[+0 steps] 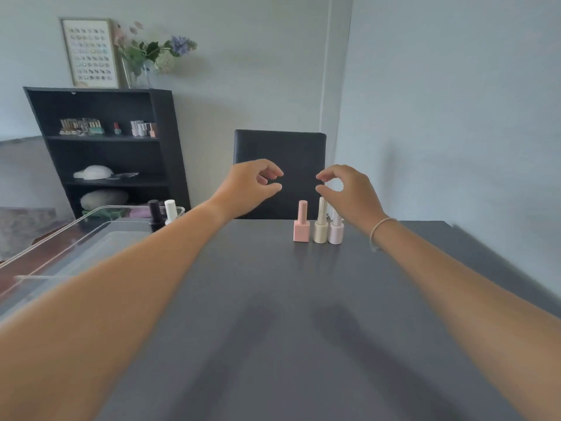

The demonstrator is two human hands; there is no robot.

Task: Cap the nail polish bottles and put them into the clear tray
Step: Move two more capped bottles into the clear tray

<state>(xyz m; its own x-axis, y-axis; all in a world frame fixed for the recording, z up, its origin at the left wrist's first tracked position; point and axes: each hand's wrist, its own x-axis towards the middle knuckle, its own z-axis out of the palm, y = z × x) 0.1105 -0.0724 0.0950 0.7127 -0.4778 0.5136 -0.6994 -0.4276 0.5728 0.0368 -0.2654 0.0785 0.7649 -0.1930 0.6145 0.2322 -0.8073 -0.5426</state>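
Observation:
Three nail polish bottles stand in a row near the far edge of the grey table (273,299): a pink square one (301,222), a cream round one (321,225) and a pale lilac one (335,230), partly behind my right wrist. My left hand (250,183) and my right hand (346,189) hover in the air above them, fingers loosely curled, holding nothing. The clear tray (76,244) sits at the table's left side, with a black bottle (154,214) and a white bottle (171,210) at its far corner.
A dark chair back (279,165) stands behind the table's far edge. A black bookshelf (106,147) with small bottles and other items is at the back left. A wall (455,132) runs close along the table's right side.

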